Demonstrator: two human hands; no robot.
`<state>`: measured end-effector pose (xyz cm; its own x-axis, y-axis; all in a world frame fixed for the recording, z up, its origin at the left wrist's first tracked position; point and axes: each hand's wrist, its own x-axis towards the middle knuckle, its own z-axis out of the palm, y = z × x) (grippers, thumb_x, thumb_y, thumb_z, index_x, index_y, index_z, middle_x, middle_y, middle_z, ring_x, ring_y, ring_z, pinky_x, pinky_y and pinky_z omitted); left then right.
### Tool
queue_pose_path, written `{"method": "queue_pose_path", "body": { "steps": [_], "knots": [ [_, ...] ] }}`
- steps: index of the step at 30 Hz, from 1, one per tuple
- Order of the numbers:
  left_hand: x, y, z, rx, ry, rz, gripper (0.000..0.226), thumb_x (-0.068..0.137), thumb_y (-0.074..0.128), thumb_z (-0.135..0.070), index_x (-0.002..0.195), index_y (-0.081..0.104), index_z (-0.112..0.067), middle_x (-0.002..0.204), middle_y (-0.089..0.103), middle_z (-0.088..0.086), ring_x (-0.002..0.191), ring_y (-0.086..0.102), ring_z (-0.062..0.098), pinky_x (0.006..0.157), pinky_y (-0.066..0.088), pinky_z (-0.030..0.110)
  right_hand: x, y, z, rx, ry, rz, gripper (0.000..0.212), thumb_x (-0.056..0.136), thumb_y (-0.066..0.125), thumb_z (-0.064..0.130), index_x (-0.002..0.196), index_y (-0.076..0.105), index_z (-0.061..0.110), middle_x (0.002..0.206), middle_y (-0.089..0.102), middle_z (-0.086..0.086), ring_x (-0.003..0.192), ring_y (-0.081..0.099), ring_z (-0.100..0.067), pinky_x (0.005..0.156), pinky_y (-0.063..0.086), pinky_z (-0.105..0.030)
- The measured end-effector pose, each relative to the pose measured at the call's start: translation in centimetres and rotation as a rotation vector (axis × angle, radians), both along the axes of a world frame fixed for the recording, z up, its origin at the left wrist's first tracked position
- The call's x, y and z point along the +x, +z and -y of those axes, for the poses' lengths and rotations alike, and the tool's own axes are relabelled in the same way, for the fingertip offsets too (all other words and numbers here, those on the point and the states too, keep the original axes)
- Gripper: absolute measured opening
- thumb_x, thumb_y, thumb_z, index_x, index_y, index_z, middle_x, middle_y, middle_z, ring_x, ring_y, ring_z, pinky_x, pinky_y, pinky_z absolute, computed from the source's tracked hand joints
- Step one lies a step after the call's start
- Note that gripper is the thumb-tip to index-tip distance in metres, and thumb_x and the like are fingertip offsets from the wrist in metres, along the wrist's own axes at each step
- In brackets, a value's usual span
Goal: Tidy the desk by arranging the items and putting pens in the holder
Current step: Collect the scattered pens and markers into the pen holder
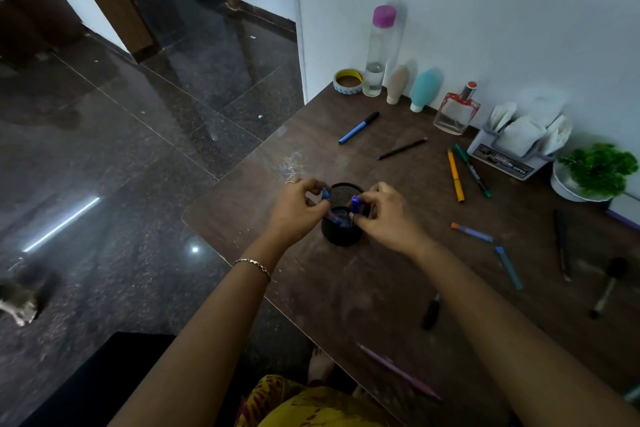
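A black mesh pen holder (343, 234) stands near the left edge of the brown desk (363, 288). My left hand (298, 211) pinches a blue pen (326, 194) at the holder's left rim. My right hand (384, 215) pinches another blue pen (356, 204) at its right rim. Both pens point down into the holder. Loose pens lie across the desk: a blue marker (358, 127), a black pencil (401, 149), a yellow pen (455, 175), a green marker (472, 170), an orange-tipped pen (471, 231), a teal pen (508, 267) and a pink pen (400, 372).
Along the wall stand a tape roll (348, 81), a tall bottle (378, 52), two small tubes, a perfume bottle (455, 111), a tissue box (512, 152) and a potted plant (595, 172). Two brushes (561, 244) and a black marker (431, 312) lie at the right. The desk's left edge drops to dark floor.
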<state>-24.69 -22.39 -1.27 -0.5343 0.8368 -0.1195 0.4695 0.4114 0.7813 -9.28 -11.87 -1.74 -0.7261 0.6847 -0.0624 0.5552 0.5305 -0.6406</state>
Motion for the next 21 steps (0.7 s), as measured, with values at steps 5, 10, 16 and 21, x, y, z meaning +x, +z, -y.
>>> {"method": "queue_pose_path", "body": {
  "steps": [5,10,16,21],
  "knots": [
    [0.5,0.4,0.6,0.066,0.057,0.089,0.025,0.087,0.059,-0.011,0.11,0.062,-0.021,0.114,0.056,0.003,0.08,0.069,0.018,0.068,0.059,0.033,0.3,-0.3,0.2,-0.045,-0.008,-0.049,0.036,0.076,0.074,0.018,0.111,0.069,0.017,0.095,0.047,0.003,0.079,0.05,-0.008,0.066,0.038,-0.016],
    [1.0,1.0,1.1,0.12,0.148,0.163,0.028,0.092,0.047,-0.006,0.116,0.058,-0.017,0.109,0.058,0.001,0.077,0.061,0.009,0.06,0.047,0.017,0.7,0.4,0.2,-0.133,-0.026,-0.136,0.035,0.077,0.065,0.004,0.104,0.068,0.026,0.094,0.048,0.006,0.068,0.049,-0.005,0.06,0.04,-0.011],
    [0.2,2.0,-0.9,0.17,0.22,0.179,0.025,0.091,0.048,-0.005,0.109,0.061,-0.016,0.102,0.061,0.002,0.081,0.061,0.015,0.066,0.051,0.025,0.4,0.6,-1.4,-0.099,-0.167,-0.209,0.023,0.083,0.062,0.004,0.099,0.066,0.021,0.098,0.055,0.003,0.07,0.051,-0.004,0.058,0.041,-0.006],
    [-2.1,1.3,-6.3,0.15,0.204,0.076,0.023,0.088,0.057,-0.011,0.11,0.063,-0.016,0.105,0.064,0.002,0.09,0.055,0.009,0.077,0.048,0.023,-0.5,-0.3,-5.3,-0.139,-0.345,-0.186,0.015,0.089,0.06,0.009,0.094,0.064,0.022,0.096,0.062,0.001,0.08,0.057,-0.007,0.067,0.043,-0.015]
  ]
}}
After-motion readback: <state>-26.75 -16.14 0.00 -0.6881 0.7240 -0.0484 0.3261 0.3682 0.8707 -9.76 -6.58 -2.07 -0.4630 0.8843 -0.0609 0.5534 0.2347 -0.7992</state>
